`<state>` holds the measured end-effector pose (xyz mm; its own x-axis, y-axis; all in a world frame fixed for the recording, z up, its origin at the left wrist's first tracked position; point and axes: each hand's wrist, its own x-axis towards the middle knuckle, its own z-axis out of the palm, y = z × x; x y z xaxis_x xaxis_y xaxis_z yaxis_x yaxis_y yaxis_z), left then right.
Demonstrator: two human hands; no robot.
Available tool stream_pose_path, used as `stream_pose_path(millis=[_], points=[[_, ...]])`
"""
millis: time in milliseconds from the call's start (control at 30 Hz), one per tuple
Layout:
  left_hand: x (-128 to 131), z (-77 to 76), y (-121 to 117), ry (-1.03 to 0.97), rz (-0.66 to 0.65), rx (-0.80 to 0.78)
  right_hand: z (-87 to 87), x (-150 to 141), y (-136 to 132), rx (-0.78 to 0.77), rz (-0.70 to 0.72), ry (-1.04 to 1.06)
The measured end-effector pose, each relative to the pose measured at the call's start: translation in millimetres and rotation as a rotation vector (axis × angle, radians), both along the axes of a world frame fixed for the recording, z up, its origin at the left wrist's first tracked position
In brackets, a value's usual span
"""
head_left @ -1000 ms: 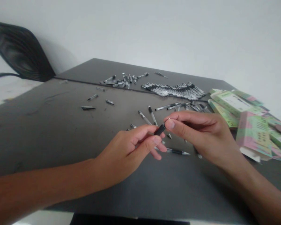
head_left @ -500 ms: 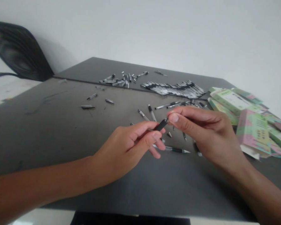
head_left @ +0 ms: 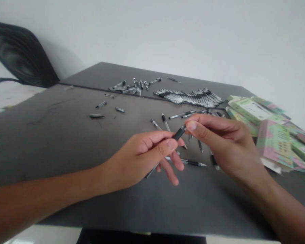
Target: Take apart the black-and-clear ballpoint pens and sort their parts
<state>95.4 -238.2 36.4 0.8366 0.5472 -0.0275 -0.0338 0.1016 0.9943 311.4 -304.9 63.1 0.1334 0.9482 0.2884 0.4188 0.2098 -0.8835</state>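
Observation:
My left hand (head_left: pixel 144 156) is closed on a pen (head_left: pixel 178 134), pinching its black grip between thumb and forefinger while the other fingers hang loose. The pen's rear end shows below the palm, and its front end slants up to the right. There my right hand (head_left: pixel 226 145) pinches the tip end between thumb and forefinger; the tip itself is mostly hidden by those fingers. Under the hands lie loose pens, among them a pen with a black grip and a pointed silver tip (head_left: pixel 193 162).
A row of pens (head_left: pixel 190 97) lies close together farther back. Left of it is a heap of caps and pen parts (head_left: pixel 134 87), with several caps (head_left: pixel 96 116) scattered nearer. Green and pink cardboard boxes (head_left: pixel 274 144) are piled at the right. A black chair (head_left: pixel 22 54) stands at the left.
Both hands have shifted slightly right, with the pen between them. The left hand's lower fingers have spread downward, and the pen's rear end now shows under the palm.

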Motion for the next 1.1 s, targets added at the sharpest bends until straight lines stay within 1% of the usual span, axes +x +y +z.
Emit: stream_pose_path(millis=[100, 167, 267, 400, 533, 667, 733, 800, 867, 933, 1100], points=[[1, -1.1, 2, -0.033, -0.06, -0.103, -0.1, 2, 5, -0.02, 0.032, 0.027], [1, -2.6, 3, -0.04, -0.08, -0.12, 0.0, 6, 9, -0.031, 0.052, 0.057], [2, -5.5, 5, -0.045, -0.069, -0.071, -1.6, 15, 13, -0.067, 0.069, 0.113], [3, -8.2, 5, -0.114, -0.033, 0.03, -9.1, 26, 18, -0.157, 0.107, 0.211], [3, -6.7, 5, -0.11, 0.017, 0.1, -13.8, 24, 21, -0.304, 0.223, 0.434], [3, -5.6, 5, -0.124, 0.096, 0.114, -8.8, 12, 18, -0.492, 0.278, 0.74], [3, -5.9, 5, -0.142, 0.135, 0.12, -5.3, 9, 15, -0.576, 0.297, 0.839], [4, -6.5, 5, -0.162, 0.156, 0.128, -3.0, 8, 12, -0.63, 0.342, 0.892], [4, -7.5, 5, -0.18, 0.162, 0.129, -2.3, 8, 11, -0.654, 0.387, 0.926], [4, -8.8, 4, -0.199, 0.161, 0.136, -2.9, 8, 11, -0.663, 0.401, 0.949], [5, -12.9, 3, -0.258, 0.165, 0.147, -4.9, 5, 12, -0.642, 0.352, 0.954]])
